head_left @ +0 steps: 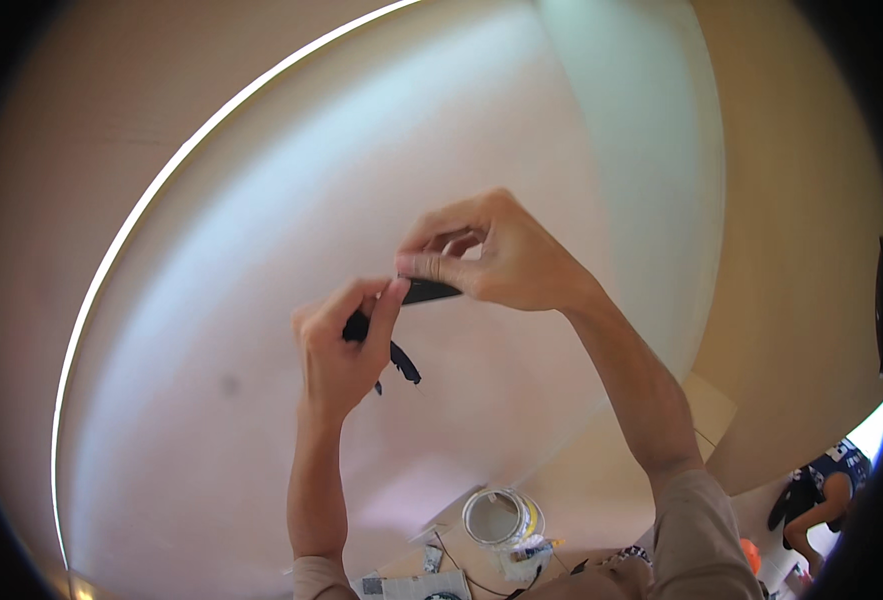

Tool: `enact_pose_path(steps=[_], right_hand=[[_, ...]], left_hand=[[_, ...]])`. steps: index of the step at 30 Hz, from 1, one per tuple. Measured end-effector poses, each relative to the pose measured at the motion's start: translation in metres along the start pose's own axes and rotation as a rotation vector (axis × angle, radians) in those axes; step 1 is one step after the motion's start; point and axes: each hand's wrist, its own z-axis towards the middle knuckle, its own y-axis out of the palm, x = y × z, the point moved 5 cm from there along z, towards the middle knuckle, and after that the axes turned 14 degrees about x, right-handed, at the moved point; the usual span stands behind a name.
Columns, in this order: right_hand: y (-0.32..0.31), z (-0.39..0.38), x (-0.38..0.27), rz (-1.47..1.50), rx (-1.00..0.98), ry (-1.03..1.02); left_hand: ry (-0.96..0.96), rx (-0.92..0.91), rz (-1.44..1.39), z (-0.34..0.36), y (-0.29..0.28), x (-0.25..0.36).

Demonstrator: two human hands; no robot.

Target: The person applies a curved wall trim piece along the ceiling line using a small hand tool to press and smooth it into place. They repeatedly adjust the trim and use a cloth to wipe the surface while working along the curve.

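Both my hands are raised in front of a pale curved surface, their fingertips almost meeting. My left hand point(341, 335) is closed, thumb and forefinger pinched together, around a dark object point(403, 362) whose curved, narrow ends stick out below the fingers. My right hand point(486, 255) pinches with thumb and fingers at the end of a flat black strip point(429, 291), which reaches from the left fingertips to beneath the right hand. Whether the strip and the dark object are one piece is hidden by the fingers.
A bright light line point(186, 150) curves along the left side. Below stand a round bucket point(494, 515) with a plastic bag point(523, 560) beside it, and a light flat panel point(426, 586). At the lower right another person point(829, 500) is near an orange thing point(750, 555).
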Motion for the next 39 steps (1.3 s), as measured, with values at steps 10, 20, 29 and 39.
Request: enact_pose_path(steps=[10, 20, 29, 39], right_hand=[[-0.035, 0.102, 0.033, 0.612, 0.587, -0.11], [-0.066, 0.163, 0.037, 0.443, 0.73, -0.384], [-0.07, 0.167, 0.032, 0.416, 0.745, -0.387], [-0.054, 0.168, 0.028, 0.34, 0.749, -0.461]], left_hand=[[-0.171, 0.326, -0.334, 0.124, 0.095, -0.022], [-0.026, 0.437, -0.334, 0.18, 0.133, -0.022], [-0.021, 0.509, -0.391, 0.185, 0.134, -0.012], [-0.1, 0.461, -0.517, 0.184, 0.123, -0.028]])
